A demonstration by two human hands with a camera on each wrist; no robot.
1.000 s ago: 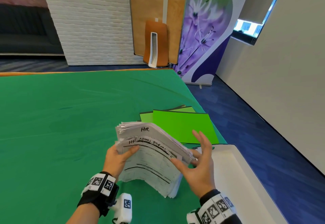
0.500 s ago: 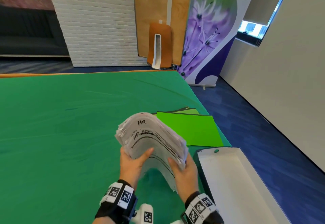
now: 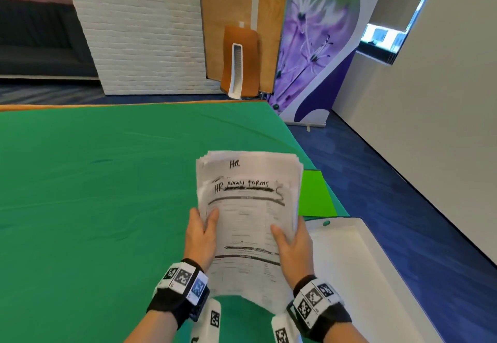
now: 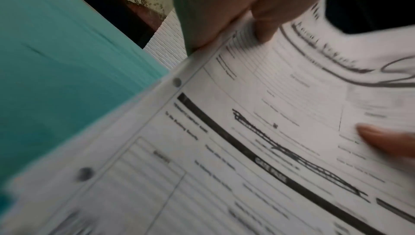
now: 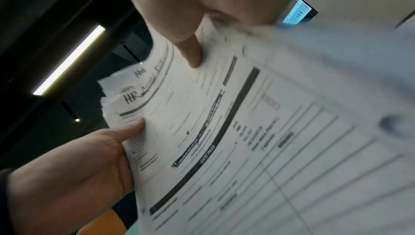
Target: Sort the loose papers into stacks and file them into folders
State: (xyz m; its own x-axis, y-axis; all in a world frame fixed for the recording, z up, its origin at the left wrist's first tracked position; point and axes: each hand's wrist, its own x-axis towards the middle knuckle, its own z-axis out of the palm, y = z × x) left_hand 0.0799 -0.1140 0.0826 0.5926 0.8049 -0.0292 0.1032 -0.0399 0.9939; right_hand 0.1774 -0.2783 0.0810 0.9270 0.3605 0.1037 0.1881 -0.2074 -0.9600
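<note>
A thick stack of printed papers [image 3: 248, 208], hand-lettered "HR" and "HR ADMIN FORMS" on top, is held up above the green table [image 3: 94, 194]. My left hand [image 3: 201, 232] grips its left edge with the thumb on the top sheet, and my right hand [image 3: 291, 245] grips the right edge the same way. The left wrist view shows the stack [image 4: 258, 141] close up with my left thumb [image 4: 262, 23] on it. In the right wrist view my right thumb [image 5: 191, 50] presses the top sheet [image 5: 224, 132]. Bright green folders [image 3: 316, 194] lie on the table behind the stack, mostly hidden.
A white open box or tray [image 3: 357, 275] sits at the table's right front corner, just right of my right hand. The table's right edge drops to blue carpet [image 3: 403, 208]. A wide stretch of green cloth lies to the left.
The stack was bent and tilted leftward; both hands have raised it and turned it upright and square to me. My right hand went from fingers spread to gripping the right edge.
</note>
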